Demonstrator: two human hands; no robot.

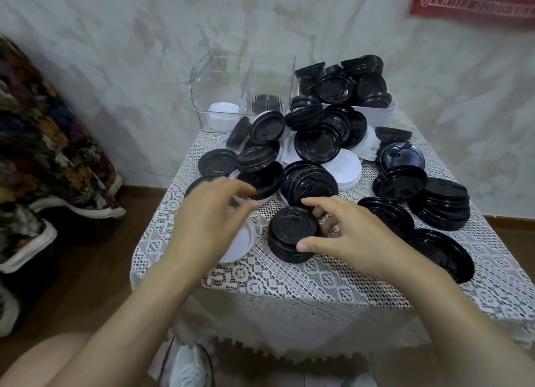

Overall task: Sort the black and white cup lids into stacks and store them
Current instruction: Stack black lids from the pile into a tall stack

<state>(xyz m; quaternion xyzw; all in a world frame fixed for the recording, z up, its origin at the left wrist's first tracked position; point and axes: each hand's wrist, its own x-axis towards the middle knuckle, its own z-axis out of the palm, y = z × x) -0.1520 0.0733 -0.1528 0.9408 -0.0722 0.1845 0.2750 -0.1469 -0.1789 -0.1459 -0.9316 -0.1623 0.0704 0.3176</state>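
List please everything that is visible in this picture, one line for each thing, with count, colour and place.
Lace cloth: one, white, under everything.
Black lids: many, black, loose and stacked across the cloth.
White lids: several, white, among the black ones.
Clear box: one, transparent, two compartments, back left; white lids left, black right.
White bin: one, white, back right, heaped with black lids.
Left hand: blurred, above a white lid.
Right hand: grips a small black stack.

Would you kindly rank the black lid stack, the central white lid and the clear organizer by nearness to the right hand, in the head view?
1. Black lid stack, gripped by the right hand.
2. White lid, mid-table.
3. Clear organizer, back left.
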